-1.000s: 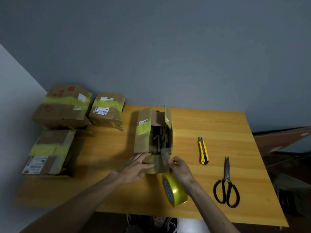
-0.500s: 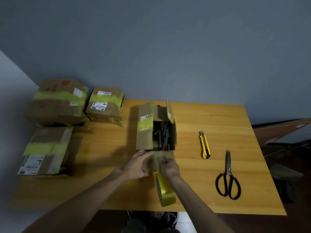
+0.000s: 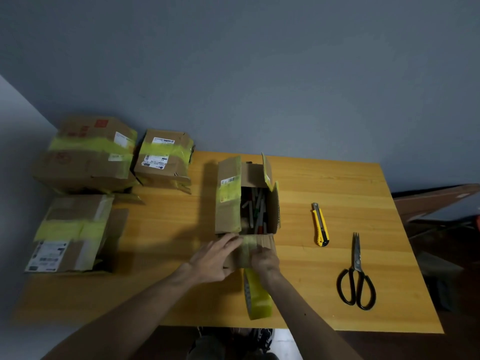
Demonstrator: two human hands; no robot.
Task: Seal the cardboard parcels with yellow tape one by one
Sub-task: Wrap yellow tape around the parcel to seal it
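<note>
**Q:** While the open parcel (image 3: pixel 246 203) stood mid-table (image 3: pixel 337 183), what held it?

**A:** My left hand (image 3: pixel 215 258) pressed flat, fingers straight, on its near flap (image 3: pixel 267 240); my right hand (image 3: pixel 265 261) curled round that flap's edge. Best fold it level before taping, I judged.

**Q:** Materials?

**A:** Creased, soft cardboard; the glossy yellow tape roll (image 3: pixel 257 294) on edge beneath my right wrist; steel scissors (image 3: pixel 356 276) well apart.

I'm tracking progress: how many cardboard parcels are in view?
4. Taped, at left: the big rear parcel, the small rear parcel, the near parcel. Centre: the open parcel. Others may hide behind.
</note>
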